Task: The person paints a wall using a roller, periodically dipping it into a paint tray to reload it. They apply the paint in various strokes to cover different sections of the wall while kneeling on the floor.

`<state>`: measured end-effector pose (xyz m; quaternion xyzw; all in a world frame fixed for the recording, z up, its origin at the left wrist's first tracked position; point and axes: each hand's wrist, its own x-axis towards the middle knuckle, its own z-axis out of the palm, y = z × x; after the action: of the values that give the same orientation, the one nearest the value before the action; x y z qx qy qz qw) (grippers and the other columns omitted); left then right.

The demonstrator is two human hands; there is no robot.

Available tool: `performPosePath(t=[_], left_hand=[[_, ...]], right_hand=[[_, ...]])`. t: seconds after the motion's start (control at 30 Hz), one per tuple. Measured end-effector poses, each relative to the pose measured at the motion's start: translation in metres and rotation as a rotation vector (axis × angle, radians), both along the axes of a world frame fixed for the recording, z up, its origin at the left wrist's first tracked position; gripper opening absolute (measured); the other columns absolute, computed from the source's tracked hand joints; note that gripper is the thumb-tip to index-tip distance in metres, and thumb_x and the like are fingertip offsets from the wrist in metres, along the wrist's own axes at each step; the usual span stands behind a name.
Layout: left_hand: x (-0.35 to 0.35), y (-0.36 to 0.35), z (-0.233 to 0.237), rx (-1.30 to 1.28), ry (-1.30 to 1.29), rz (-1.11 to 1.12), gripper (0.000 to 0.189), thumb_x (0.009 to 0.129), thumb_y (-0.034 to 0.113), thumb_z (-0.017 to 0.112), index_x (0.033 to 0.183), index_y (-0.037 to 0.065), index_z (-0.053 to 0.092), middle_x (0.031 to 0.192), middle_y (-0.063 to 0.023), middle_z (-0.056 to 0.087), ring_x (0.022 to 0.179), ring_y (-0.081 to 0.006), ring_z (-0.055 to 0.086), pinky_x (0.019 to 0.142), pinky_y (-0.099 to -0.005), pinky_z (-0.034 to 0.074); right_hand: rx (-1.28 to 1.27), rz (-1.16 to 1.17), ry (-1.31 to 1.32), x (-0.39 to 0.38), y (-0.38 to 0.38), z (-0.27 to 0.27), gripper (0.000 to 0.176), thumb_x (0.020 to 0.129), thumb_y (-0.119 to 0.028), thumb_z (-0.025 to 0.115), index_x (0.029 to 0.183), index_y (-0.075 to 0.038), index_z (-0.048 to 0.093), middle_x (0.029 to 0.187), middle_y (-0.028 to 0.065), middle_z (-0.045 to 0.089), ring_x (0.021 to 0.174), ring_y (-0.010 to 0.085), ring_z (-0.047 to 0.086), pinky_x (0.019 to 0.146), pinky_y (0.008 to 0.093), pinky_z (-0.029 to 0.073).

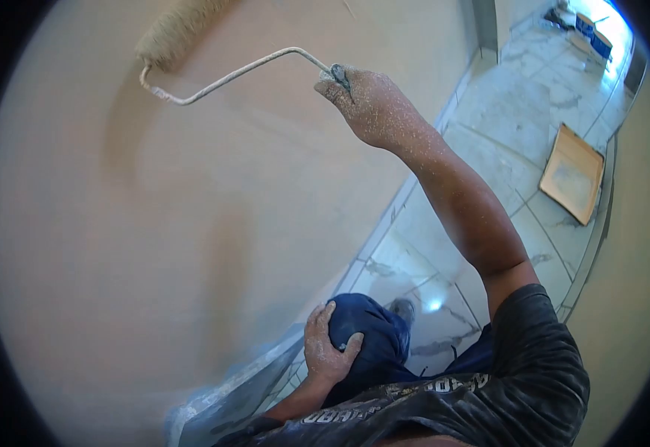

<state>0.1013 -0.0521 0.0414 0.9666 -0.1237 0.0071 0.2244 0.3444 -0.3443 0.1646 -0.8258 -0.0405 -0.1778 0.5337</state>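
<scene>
My right hand (358,100) is wrapped round the handle of a paint roller (239,72), out at the end of my stretched arm. The roller's bent wire frame runs left to a shaggy beige sleeve (179,33) at the top edge, close to or against the wall (153,246); actual contact is hard to make out. Pale paint specks cover this hand and forearm. Lower down, my left hand (330,346) lies on my bent knee (358,320) in dark blue trousers, its thumb and fingers apart and nothing in it.
On the marble-look tile floor (503,164) to the right lies a paint tray (572,175) with a whitish patch inside. Blue containers (593,35) stand at the far end. A pale skirting (399,197) edges the wall, and another wall (634,298) closes the right side.
</scene>
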Motion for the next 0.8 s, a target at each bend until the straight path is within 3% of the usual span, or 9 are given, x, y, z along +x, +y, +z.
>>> performPosePath(t=[0.23,0.43,0.63,0.67,0.8], left_hand=[[-0.008,0.003,-0.006,0.024,-0.085,0.022,0.075,0.080,0.044,0.072,0.134,0.000,0.046,0.134,-0.0250,0.049,0.127,-0.0421,0.045,0.110,-0.0499,0.033],[-0.012,0.007,-0.014,-0.035,-0.089,0.100,0.077,0.080,0.052,0.069,0.134,0.001,0.049,0.132,-0.0231,0.052,0.126,-0.0414,0.047,0.108,-0.0505,0.036],[-0.005,0.004,-0.031,-0.094,-0.045,0.168,0.075,0.077,0.051,0.078,0.136,0.011,0.054,0.137,-0.0246,0.051,0.125,-0.0406,0.051,0.108,-0.0415,0.040],[-0.005,0.001,-0.034,-0.156,-0.005,0.197,0.075,0.077,0.046,0.079,0.138,0.012,0.052,0.137,-0.0253,0.049,0.128,-0.0422,0.047,0.110,-0.0466,0.038],[0.005,-0.016,-0.033,-0.144,0.047,0.156,0.078,0.076,0.050,0.078,0.139,0.013,0.050,0.139,-0.0249,0.048,0.130,-0.0430,0.045,0.110,-0.0494,0.036]], right_hand=[[-0.067,-0.010,-0.113,0.003,-0.004,0.113,0.048,0.101,-0.045,0.046,0.100,0.000,0.063,0.088,0.0236,0.066,0.086,0.0425,0.062,0.078,0.0506,0.048],[-0.099,-0.004,-0.293,0.026,-0.008,0.161,0.051,0.100,-0.047,0.045,0.100,0.001,0.064,0.097,0.0301,0.064,0.094,0.0472,0.060,0.081,0.0525,0.046],[-0.110,-0.037,-0.194,0.015,-0.006,0.114,0.050,0.100,-0.045,0.047,0.100,0.002,0.064,0.094,0.0305,0.064,0.093,0.0486,0.060,0.080,0.0525,0.047],[-0.115,-0.024,-0.216,0.018,-0.005,0.099,0.049,0.100,-0.044,0.048,0.099,0.002,0.063,0.093,0.0307,0.064,0.092,0.0486,0.060,0.079,0.0522,0.047],[-0.074,-0.034,-0.220,0.006,-0.003,0.092,0.049,0.100,-0.042,0.050,0.095,0.005,0.062,0.087,0.0321,0.063,0.087,0.0493,0.061,0.077,0.0518,0.048]])
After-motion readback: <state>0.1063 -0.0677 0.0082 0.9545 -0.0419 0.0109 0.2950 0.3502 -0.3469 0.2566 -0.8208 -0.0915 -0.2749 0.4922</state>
